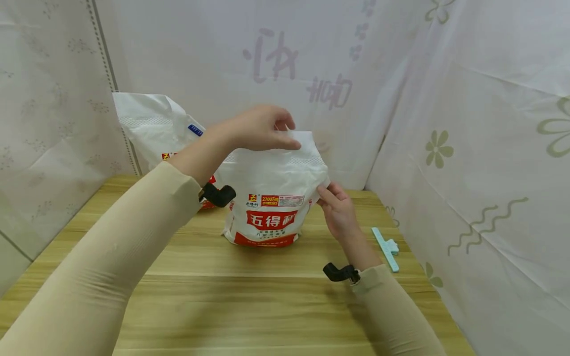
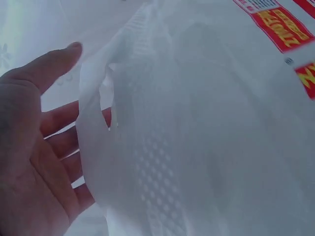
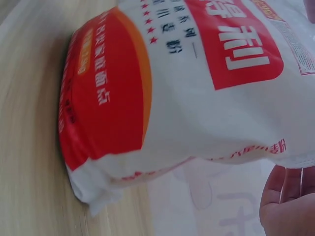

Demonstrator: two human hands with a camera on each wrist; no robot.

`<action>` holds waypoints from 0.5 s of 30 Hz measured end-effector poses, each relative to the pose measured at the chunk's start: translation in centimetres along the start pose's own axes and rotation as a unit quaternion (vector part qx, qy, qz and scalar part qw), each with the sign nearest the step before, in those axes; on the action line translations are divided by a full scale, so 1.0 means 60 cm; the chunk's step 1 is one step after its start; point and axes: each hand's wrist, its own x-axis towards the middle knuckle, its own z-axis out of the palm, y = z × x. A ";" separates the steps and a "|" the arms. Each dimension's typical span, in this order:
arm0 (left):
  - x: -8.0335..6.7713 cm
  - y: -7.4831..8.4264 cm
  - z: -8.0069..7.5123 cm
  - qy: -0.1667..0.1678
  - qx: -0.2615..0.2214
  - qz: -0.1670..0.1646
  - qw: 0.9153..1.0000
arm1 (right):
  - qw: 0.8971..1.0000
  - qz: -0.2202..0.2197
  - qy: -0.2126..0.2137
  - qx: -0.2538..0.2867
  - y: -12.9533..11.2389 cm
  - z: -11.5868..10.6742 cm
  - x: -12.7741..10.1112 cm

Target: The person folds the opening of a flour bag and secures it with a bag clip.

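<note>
A white flour bag (image 1: 271, 183) with red print stands upright on the wooden table, its flat top raised and a slit showing there in the left wrist view. My left hand (image 1: 263, 129) is at that top edge. Its fingers pass behind the plastic (image 2: 93, 142), while the thumb stands apart from it on the near side. My right hand (image 1: 340, 211) pinches the bag's upper right side, thumb in front; in the right wrist view its fingers (image 3: 290, 184) reach behind the bag's edge.
A second white flour bag (image 1: 147, 123) stands behind on the left, partly hidden by my left arm. On the right of the table (image 1: 249, 306) lies a light blue sealing clip (image 1: 386, 248). Patterned white curtains (image 1: 481, 148) hang around the back and sides.
</note>
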 end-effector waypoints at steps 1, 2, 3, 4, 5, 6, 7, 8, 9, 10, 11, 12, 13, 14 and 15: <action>0.008 0.005 0.001 -0.013 0.008 -0.004 1.000 | 1.000 -0.001 0.004 0.008 0.000 0.001 0.000; 0.014 0.009 0.001 -0.023 0.014 -0.008 1.000 | 1.000 -0.001 0.009 0.015 0.000 0.003 0.000; 0.020 0.013 0.001 -0.032 0.018 -0.012 0.999 | 1.000 0.000 0.015 0.022 0.000 0.004 0.001; 0.025 0.016 0.001 -0.041 0.024 -0.017 0.999 | 0.999 0.001 0.020 0.029 0.000 0.006 0.002; 0.030 0.019 0.001 -0.049 0.024 -0.023 0.998 | 0.999 0.001 0.024 0.036 0.000 0.007 0.002; 0.033 0.021 0.002 -0.056 0.028 -0.029 0.998 | 0.999 0.001 0.030 0.043 0.000 0.009 0.003; 0.037 0.023 0.002 -0.063 0.030 -0.034 0.997 | 0.998 0.000 0.035 0.051 0.000 0.010 0.004; 0.039 0.025 0.002 -0.072 0.030 -0.040 0.996 | 0.998 0.000 0.040 0.056 0.000 0.012 0.004; 0.042 0.026 0.003 -0.081 0.032 -0.045 0.995 | 0.997 0.000 0.045 0.062 -0.001 0.013 0.004; 0.044 0.027 0.004 -0.089 0.032 -0.048 0.994 | 0.997 -0.002 0.047 0.067 0.000 0.014 0.005; 0.046 0.028 0.004 -0.095 0.032 -0.052 0.994 | 0.996 -0.003 0.051 0.071 0.000 0.015 0.005; 0.048 0.028 0.005 -0.100 0.033 -0.054 0.993 | 0.996 -0.004 0.053 0.072 0.001 0.016 0.006; 0.049 0.028 0.005 -0.105 0.032 -0.056 0.992 | 0.996 -0.004 0.056 0.073 0.002 0.016 0.006; 0.050 0.029 0.006 -0.108 0.030 -0.056 0.992 | 0.996 -0.003 0.058 0.073 0.002 0.016 0.006; 0.052 0.029 0.007 -0.107 0.028 -0.056 0.992 | 0.996 -0.003 0.060 0.072 0.003 0.016 0.006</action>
